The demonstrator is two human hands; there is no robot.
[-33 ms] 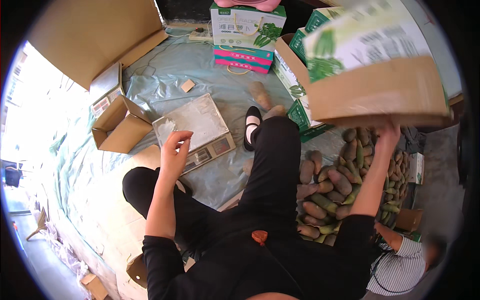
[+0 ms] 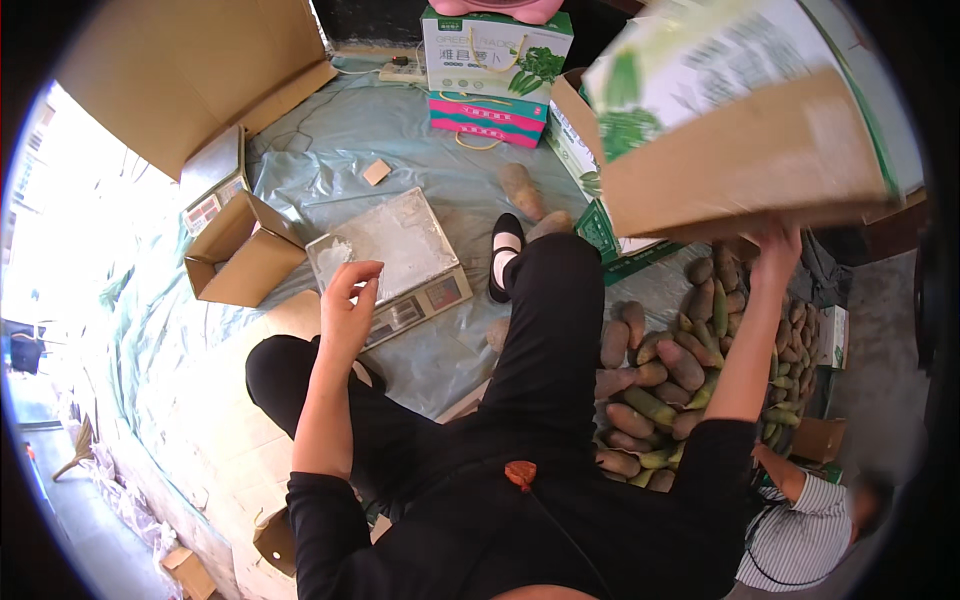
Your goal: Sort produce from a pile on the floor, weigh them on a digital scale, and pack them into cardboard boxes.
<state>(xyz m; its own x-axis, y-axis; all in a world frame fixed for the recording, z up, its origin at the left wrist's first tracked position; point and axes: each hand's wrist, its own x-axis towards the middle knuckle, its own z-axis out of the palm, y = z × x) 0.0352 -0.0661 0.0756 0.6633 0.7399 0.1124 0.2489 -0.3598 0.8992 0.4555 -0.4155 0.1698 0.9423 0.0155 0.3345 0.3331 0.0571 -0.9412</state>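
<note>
My right hand [image 2: 776, 250], raised at the right, grips the lower edge of a cardboard carton [image 2: 745, 150]. The carton has a white side with green vegetable pictures and a bare brown side; motion blurs it a little, and its edge covers part of my fingers. My left hand [image 2: 346, 305] hovers over the near left edge of a flat weighing scale [image 2: 400, 240], its fingers loosely bent and apart, holding nothing. Under my right arm lies a heap of greenish and reddish-brown radishes [image 2: 680, 365].
Printed gift boxes [image 2: 495, 60] are stacked at the far side. An open brown box [image 2: 250, 265] stands left of the scale, beside another scale-like device [image 2: 215, 165]. Two radishes [image 2: 520, 190] lie by my shoe. A person in a striped shirt [image 2: 800, 530] is at the lower right.
The carton in my right hand has shifted slightly up and to the left, tilting a little. My left hand is nearly still.
</note>
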